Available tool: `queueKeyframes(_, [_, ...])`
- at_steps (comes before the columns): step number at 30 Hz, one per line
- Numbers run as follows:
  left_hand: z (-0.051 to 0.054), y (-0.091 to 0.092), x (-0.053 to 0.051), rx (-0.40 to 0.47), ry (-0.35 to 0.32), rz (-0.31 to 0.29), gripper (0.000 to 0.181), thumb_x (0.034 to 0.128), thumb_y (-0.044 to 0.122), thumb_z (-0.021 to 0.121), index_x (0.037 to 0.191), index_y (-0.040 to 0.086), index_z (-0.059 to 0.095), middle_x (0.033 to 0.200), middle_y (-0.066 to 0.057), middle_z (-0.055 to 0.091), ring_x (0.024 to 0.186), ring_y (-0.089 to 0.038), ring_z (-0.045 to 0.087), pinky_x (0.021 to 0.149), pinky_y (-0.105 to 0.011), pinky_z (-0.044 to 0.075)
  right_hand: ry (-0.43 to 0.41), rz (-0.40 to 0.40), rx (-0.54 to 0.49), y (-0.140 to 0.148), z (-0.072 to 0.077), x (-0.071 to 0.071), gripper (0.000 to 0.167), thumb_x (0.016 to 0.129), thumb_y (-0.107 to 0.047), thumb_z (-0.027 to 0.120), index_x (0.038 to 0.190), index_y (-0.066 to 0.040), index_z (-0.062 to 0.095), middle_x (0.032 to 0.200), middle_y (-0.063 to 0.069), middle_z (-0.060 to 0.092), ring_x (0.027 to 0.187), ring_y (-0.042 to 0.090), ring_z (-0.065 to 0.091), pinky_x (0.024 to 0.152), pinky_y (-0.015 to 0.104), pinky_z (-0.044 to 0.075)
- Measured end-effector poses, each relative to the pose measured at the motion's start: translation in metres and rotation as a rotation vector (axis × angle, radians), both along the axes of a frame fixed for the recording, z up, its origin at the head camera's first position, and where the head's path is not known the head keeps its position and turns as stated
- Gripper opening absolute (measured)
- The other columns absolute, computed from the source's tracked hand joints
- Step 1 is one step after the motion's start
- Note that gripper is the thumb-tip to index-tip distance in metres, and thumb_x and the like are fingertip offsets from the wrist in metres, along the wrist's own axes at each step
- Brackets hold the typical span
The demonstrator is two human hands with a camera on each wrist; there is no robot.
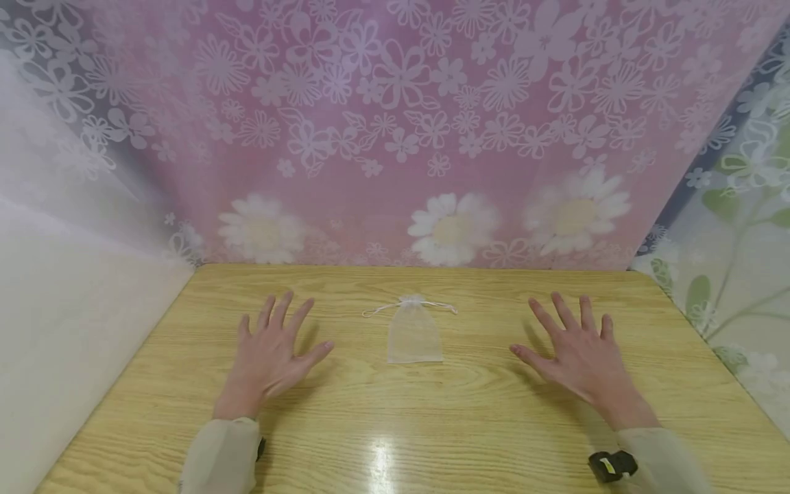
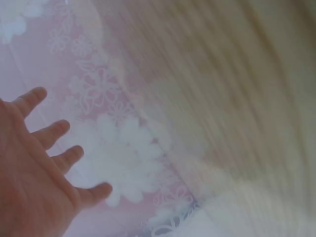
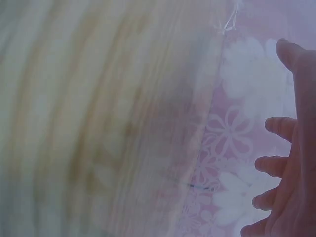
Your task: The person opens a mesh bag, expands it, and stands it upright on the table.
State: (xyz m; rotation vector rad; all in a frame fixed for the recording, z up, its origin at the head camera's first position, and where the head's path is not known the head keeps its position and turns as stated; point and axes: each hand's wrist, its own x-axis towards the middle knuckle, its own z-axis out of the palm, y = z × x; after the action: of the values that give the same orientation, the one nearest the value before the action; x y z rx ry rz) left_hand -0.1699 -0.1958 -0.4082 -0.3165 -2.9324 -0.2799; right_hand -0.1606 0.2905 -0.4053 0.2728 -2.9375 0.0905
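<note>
The bag (image 1: 415, 336) is laid flat on the table (image 1: 469, 418) between the left hand (image 1: 270, 357) and the right hand (image 1: 581, 360), whose fingers are spread wide with nothing held, perhaps so that it can be reached equally by the 2.

A drawstring pouch (image 1: 415, 337) lies on the table (image 1: 481, 418), to the right of the left hand (image 1: 271, 357) and to the left of the right hand (image 1: 583, 360), touching neither. Beyond both hands, a curtain (image 1: 370, 185) hangs behind the table.
</note>
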Motion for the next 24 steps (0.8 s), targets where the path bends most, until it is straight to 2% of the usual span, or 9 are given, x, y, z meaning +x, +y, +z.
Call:
queueKeyframes(5, [0.001, 0.008, -0.005, 0.063, 0.031, -0.046, 0.082, 0.0940, 0.077, 0.046, 0.158, 0.026, 0.037, 0.167, -0.014, 0.030, 0.153, -0.042, 0.029, 0.111, -0.075, 0.029, -0.017, 0.028, -0.018, -0.011, 0.000, -0.004, 0.091, 0.092, -0.077, 0.051, 0.164, -0.029, 0.025, 0.167, 0.023, 0.027, 0.146, 0.065, 0.021, 0.106, 0.085, 0.021])
queueKeyframes(9, [0.003, 0.015, -0.008, 0.125, 0.028, -0.078, 0.079, 0.0949, 0.075, 0.047, 0.157, 0.027, 0.040, 0.165, -0.012, 0.035, 0.151, -0.040, 0.034, 0.110, -0.071, 0.034, -0.011, 0.046, -0.041, -0.020, -0.001, -0.009, 0.089, 0.092, -0.077, 0.052, 0.162, -0.027, 0.030, 0.166, 0.022, 0.029, 0.148, 0.062, 0.022, 0.108, 0.083, 0.022])
queueKeyframes(14, [0.006, 0.025, -0.010, 0.219, -0.017, -0.098, 0.077, 0.0950, 0.074, 0.048, 0.155, 0.027, 0.042, 0.162, -0.010, 0.040, 0.146, -0.039, 0.042, 0.111, -0.069, 0.035, -0.020, 0.072, -0.075, -0.031, -0.003, -0.015, 0.088, 0.093, -0.075, 0.051, 0.161, -0.023, 0.034, 0.166, 0.022, 0.030, 0.149, 0.060, 0.023, 0.111, 0.081, 0.024])
queueKeyframes(18, [0.009, 0.033, -0.012, 0.250, -0.054, -0.104, 0.076, 0.0951, 0.074, 0.049, 0.154, 0.026, 0.044, 0.157, -0.009, 0.046, 0.141, -0.039, 0.048, 0.111, -0.068, 0.036, -0.044, 0.093, -0.095, -0.041, -0.005, -0.018, 0.086, 0.094, -0.075, 0.050, 0.160, -0.021, 0.035, 0.165, 0.023, 0.032, 0.149, 0.058, 0.025, 0.111, 0.079, 0.027])
queueKeyframes(24, [0.008, 0.042, -0.016, 0.308, -0.113, -0.126, 0.076, 0.0954, 0.075, 0.048, 0.152, 0.024, 0.047, 0.152, -0.008, 0.053, 0.134, -0.040, 0.055, 0.109, -0.065, 0.042, -0.031, 0.140, -0.120, -0.054, -0.009, -0.024, 0.083, 0.094, -0.071, 0.054, 0.157, -0.018, 0.041, 0.160, 0.022, 0.041, 0.146, 0.054, 0.036, 0.106, 0.077, 0.037])
